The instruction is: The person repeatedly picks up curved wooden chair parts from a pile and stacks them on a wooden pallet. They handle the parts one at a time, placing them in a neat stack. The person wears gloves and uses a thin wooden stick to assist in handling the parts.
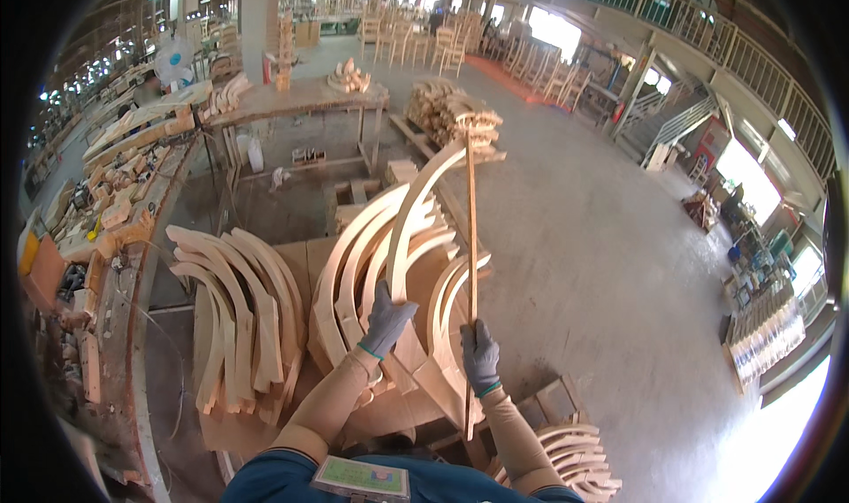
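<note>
The curved wooden piece (pixel 414 207) is rising in front of the person, above the middle stack (pixel 347 268). The gloved left hand (pixel 386 324) is grasping its lower part; the gloved right hand (pixel 480 356) is gripping a narrow wooden strip (pixel 472 229). Their upper ends are appearing to meet; cannot tell whether joined. Judgement: work on this piece is continuing, unfinished. More curved pieces are lying in the left stack (pixel 256 313); cannot tell which are done or left.
</note>
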### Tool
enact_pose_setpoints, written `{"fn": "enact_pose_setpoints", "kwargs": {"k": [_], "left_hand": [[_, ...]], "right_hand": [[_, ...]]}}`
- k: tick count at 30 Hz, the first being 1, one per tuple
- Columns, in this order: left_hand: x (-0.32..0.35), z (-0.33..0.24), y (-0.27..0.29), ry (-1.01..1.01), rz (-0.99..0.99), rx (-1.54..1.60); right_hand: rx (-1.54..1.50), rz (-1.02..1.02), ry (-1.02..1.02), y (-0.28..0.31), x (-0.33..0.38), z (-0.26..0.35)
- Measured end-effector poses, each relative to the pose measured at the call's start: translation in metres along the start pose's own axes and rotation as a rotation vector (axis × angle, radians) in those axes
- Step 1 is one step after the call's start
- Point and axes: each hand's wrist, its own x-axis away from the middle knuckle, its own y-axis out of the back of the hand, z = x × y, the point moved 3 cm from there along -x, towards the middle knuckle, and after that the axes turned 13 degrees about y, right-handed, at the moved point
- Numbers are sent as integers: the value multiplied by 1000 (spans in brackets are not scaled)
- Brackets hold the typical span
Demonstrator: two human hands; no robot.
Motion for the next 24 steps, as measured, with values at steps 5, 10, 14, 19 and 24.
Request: {"fn": "enact_pose_setpoints", "kwargs": {"k": [5, 10, 14, 19, 24], "left_hand": [[-23, 45, -17, 164, 65, -23], [-49, 104, -52, 351, 96, -32], [-76, 151, -81, 419, 195, 20], [-103, 191, -104, 482, 164, -91], [-125, 212, -111, 504, 31, -518]], "right_hand": [[-64, 48, -141, -2, 6, -26], [-31, 41, -400, 14, 19, -83], [-66, 132, -504, 15, 32, -127], [-129, 230, -605, 0, 43, -150], [-129, 351, -563, -20, 54, -170]]}}
